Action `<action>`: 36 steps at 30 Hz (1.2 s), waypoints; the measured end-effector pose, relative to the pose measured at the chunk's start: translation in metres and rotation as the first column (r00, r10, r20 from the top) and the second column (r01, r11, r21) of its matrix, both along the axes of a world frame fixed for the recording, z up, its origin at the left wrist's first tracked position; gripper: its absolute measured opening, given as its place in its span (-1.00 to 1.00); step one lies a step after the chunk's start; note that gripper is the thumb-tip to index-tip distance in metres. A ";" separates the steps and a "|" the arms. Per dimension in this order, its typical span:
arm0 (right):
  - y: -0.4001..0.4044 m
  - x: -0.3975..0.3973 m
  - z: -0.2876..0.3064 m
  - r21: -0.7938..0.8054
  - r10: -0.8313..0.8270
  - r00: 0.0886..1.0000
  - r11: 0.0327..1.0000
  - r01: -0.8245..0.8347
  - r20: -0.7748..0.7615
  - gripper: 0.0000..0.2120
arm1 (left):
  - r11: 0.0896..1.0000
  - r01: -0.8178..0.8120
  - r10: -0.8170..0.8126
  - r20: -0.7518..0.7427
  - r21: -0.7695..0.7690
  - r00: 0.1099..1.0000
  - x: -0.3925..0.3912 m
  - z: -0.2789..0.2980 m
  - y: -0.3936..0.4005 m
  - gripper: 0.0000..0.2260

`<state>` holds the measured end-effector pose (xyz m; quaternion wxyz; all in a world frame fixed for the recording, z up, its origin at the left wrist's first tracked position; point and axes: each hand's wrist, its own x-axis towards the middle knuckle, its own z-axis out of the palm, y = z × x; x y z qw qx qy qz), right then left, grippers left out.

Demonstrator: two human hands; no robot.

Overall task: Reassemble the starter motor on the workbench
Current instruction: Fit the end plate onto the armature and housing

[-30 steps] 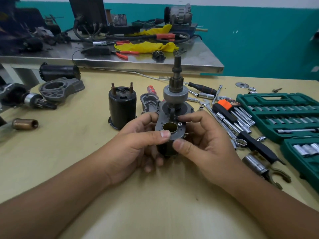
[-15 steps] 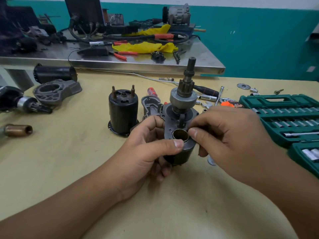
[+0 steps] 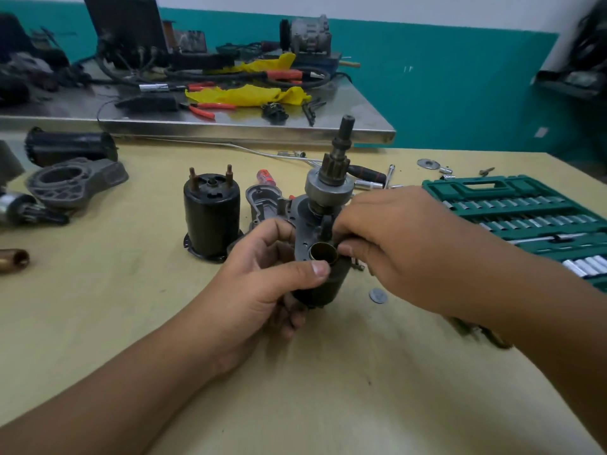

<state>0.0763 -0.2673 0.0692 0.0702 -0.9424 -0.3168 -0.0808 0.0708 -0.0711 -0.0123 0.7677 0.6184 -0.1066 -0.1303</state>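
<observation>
Starter motor (image 3: 323,244) looks heavy, rigid; left hand (image 3: 262,277) grips its lower body, right hand (image 3: 397,244) pinches beside the brass bushing (image 3: 324,252).

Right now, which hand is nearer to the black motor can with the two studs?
Left. The left hand grips the starter assembly just right of the black motor can; the right hand is beyond the assembly.

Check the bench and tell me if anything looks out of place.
The starter assembly tilts between both hands rather than standing. A lone washer lies loose on the bench just beside it.
</observation>
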 end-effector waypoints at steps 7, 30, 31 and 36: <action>-0.002 0.004 0.001 -0.044 0.000 1.000 0.999 -0.001 -0.011 -0.72 | 0.999 -0.030 0.029 -0.006 -0.015 1.000 -0.001 -0.001 -0.001 -0.62; -0.008 0.010 -0.007 -0.158 0.109 0.993 0.982 -0.100 0.052 -0.83 | 0.999 -0.051 0.051 -0.016 -0.002 0.999 -0.001 0.000 -0.004 -0.62; -0.007 0.010 -0.006 -0.170 0.109 0.993 0.980 -0.100 0.048 -0.78 | 0.999 -0.048 0.048 -0.017 0.001 0.999 -0.001 0.000 -0.004 -0.61; -0.003 0.008 -0.004 -0.201 0.098 0.994 0.976 -0.088 0.040 -0.71 | 0.998 -0.056 0.056 -0.032 0.026 0.998 0.000 0.000 -0.005 -0.57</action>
